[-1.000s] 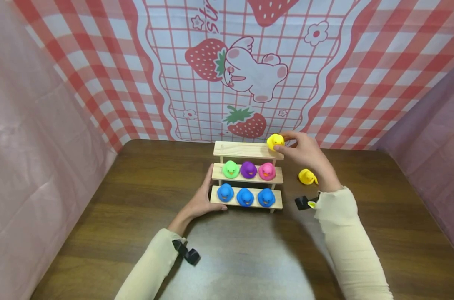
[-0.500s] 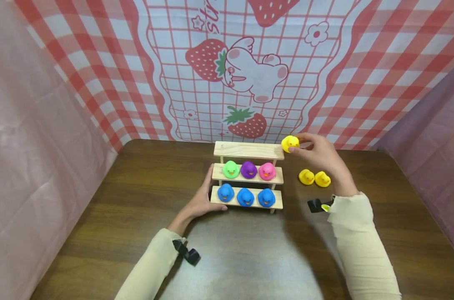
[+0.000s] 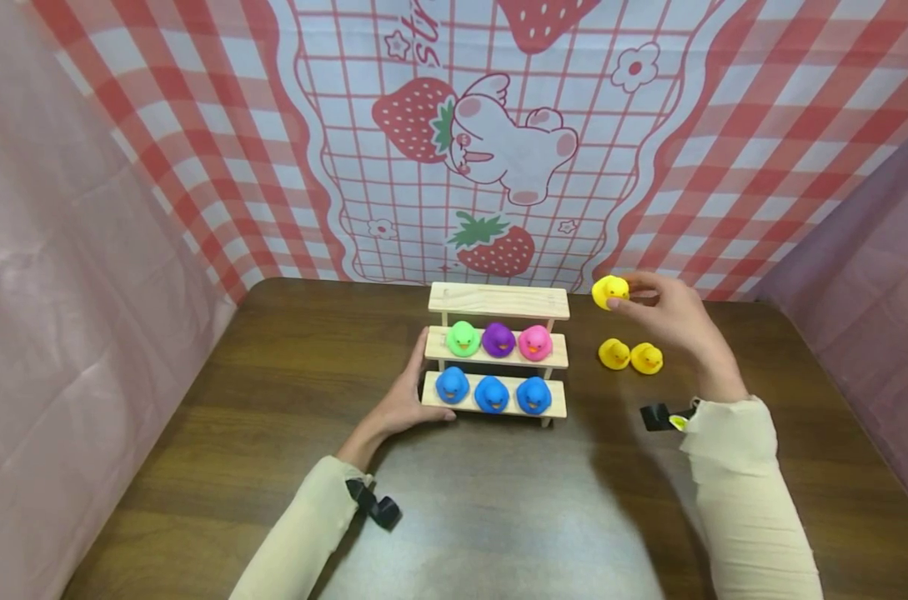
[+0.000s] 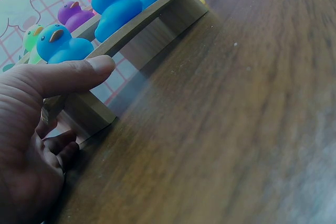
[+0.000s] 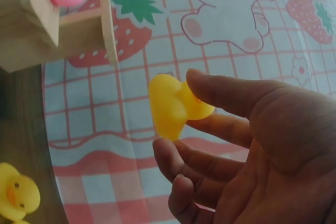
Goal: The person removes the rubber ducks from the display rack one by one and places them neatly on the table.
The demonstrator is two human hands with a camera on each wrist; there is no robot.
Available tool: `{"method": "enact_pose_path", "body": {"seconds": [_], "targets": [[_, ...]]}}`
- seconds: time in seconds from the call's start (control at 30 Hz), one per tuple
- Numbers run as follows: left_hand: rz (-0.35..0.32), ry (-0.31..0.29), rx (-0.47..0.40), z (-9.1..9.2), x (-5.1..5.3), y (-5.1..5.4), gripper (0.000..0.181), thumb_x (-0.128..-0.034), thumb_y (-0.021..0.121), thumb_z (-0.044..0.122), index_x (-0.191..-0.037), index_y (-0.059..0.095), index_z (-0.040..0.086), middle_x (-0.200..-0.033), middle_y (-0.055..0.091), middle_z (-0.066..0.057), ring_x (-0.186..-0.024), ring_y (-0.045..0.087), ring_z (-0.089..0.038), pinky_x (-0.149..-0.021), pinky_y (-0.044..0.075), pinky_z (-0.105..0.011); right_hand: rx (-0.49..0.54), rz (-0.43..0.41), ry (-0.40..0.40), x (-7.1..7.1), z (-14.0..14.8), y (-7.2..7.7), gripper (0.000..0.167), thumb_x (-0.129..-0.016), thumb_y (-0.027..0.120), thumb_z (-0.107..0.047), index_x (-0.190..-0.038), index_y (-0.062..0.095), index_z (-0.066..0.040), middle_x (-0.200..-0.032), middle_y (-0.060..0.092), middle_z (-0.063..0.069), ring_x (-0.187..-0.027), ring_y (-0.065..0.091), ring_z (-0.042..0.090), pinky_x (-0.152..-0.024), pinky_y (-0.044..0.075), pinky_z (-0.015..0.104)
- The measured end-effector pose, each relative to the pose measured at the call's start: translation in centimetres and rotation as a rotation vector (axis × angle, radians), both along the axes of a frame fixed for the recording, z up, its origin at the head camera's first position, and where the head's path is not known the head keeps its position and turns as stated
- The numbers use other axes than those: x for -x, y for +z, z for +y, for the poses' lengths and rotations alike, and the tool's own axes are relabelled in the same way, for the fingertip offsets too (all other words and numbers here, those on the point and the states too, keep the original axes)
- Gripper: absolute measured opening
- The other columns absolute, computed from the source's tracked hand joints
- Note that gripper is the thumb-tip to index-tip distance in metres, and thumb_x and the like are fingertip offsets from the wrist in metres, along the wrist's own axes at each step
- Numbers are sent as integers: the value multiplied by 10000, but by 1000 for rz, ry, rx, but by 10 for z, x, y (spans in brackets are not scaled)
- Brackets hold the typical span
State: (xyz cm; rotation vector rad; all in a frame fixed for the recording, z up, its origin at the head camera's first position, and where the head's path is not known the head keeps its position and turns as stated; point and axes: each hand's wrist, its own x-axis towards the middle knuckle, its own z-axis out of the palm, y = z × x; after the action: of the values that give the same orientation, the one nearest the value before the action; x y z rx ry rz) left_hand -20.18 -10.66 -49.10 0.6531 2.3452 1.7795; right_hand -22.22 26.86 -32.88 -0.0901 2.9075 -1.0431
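My left hand grips the left end of a three-step wooden rack, its thumb along the front of the lowest step. Blue ducks stand on that step; a green duck, a purple duck and a pink duck stand on the middle one. The top step is bare. Right of the rack, my right hand pinches a yellow duck in the air between thumb and fingers. In the right wrist view this duck is clear of the rack.
Two yellow ducks sit side by side on the brown table, right of the rack. Behind the table hangs a red-and-white checked cloth, with pinkish curtains at both sides.
My right hand has moved right from the top step with the yellow duck, uncovering the second yellow duck on the table. My left hand and the rack have stayed put.
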Motion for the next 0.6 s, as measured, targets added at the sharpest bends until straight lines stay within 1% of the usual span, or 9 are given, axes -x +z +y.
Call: {"method": "enact_pose_path", "body": {"seconds": [0.2,0.27,0.47,0.6], "targets": [[-3,1,7,0,1,0,1377,-674,892,39,-1620,-94,209,-1702,73,-152,-1515,286,-373,-1268,178,-537,5,6,-6,-1,14,-4,607,-965,624,-431,-1409,515,-31,-1396,557,257,-1263,534,485,-1035,472,642],[-2,2,7,0,0,0,1374,-676,891,35,-1621,-93,205,-1704,60,-147,-1516,282,-376,-1268,175,-540,4,10,-7,-3,19,-5,624,-965,619,-443,-1412,512,-21,-1395,555,264,-1254,530,480,-1032,468,647],[-2,5,8,0,0,1,1379,-671,896,32,-1621,-89,207,-1707,48,-135,-1519,277,-372,-1270,171,-538,0,-16,-26,-6,33,-9,697,-952,604,-513,-1435,485,-26,-1407,539,260,-1215,516,430,-1013,492,623],[-6,6,10,0,0,1,1381,-673,898,36,-1620,-93,204,-1706,59,-138,-1521,275,-365,-1272,168,-535,-5,-20,-31,-7,42,-13,706,-959,595,-511,-1440,477,-8,-1397,534,273,-1189,517,434,-984,511,610]]}}
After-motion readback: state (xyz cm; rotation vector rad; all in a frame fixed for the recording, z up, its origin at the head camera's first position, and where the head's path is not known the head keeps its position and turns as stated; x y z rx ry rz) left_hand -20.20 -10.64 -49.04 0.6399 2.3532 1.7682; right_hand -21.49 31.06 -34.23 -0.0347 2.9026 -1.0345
